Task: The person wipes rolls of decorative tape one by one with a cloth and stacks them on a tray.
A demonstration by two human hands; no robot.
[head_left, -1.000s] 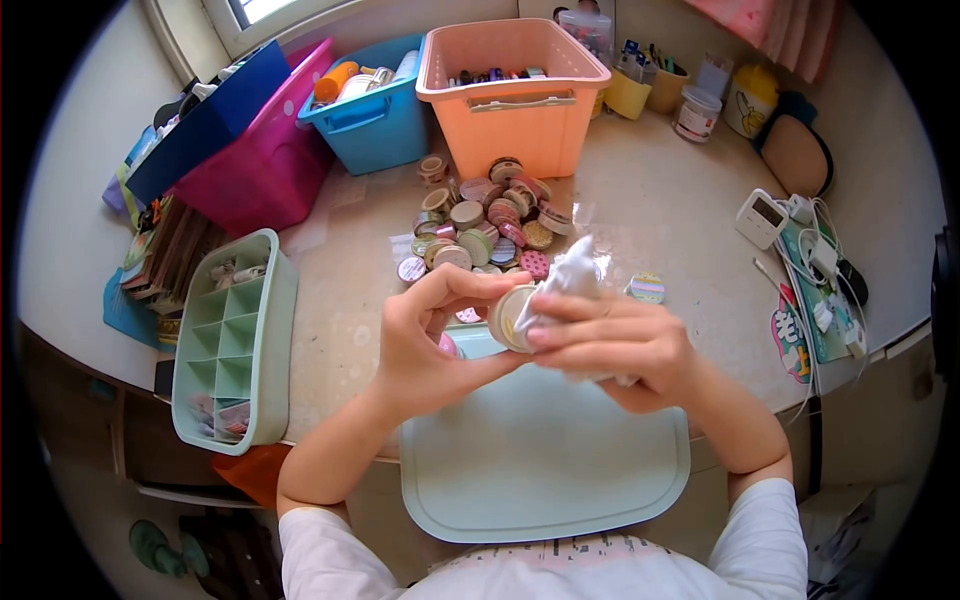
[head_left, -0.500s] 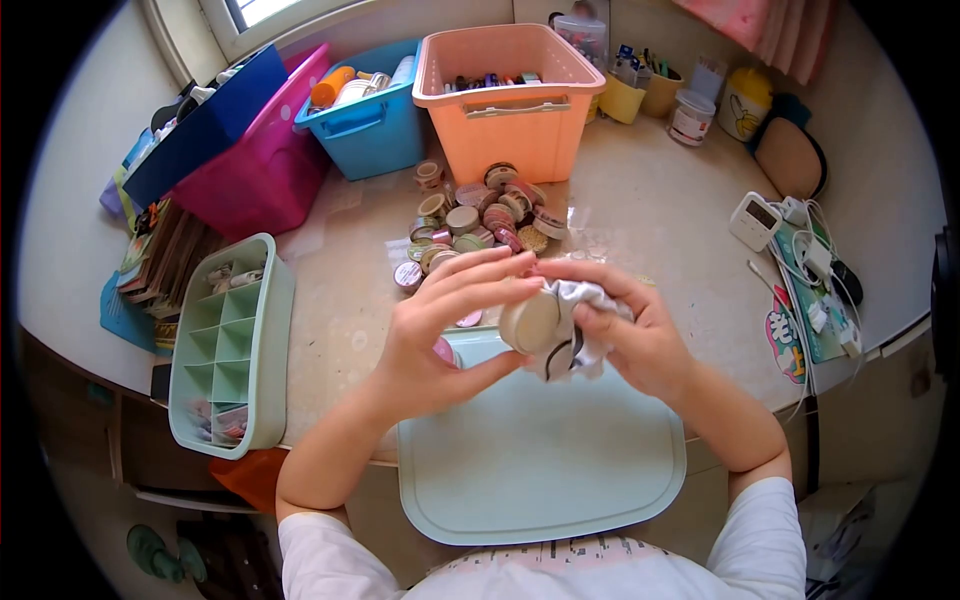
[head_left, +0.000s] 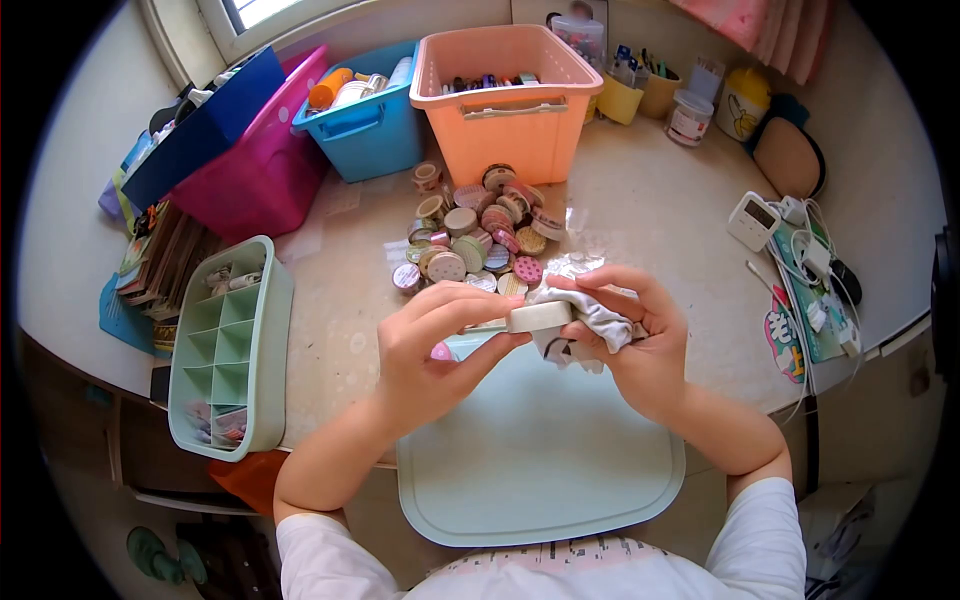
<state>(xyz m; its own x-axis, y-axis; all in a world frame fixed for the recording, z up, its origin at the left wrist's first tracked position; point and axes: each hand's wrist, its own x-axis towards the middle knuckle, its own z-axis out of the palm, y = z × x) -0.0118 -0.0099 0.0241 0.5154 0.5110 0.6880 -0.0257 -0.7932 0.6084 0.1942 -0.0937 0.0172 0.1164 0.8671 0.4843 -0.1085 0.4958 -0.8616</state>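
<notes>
A pale green lid lies nearest the person, reaching past the near edge of the table. Above its far part, the left hand pinches the left end of a pale roll, thumb below and fingertips above, parted only by the roll's thickness. The right hand has its fingers curled around a crumpled white cloth, which touches the roll's right end. To the left stands a divided green box. Beyond the hands, patterned tape rolls lie heaped before an orange bin, with a blue bin beside it.
</notes>
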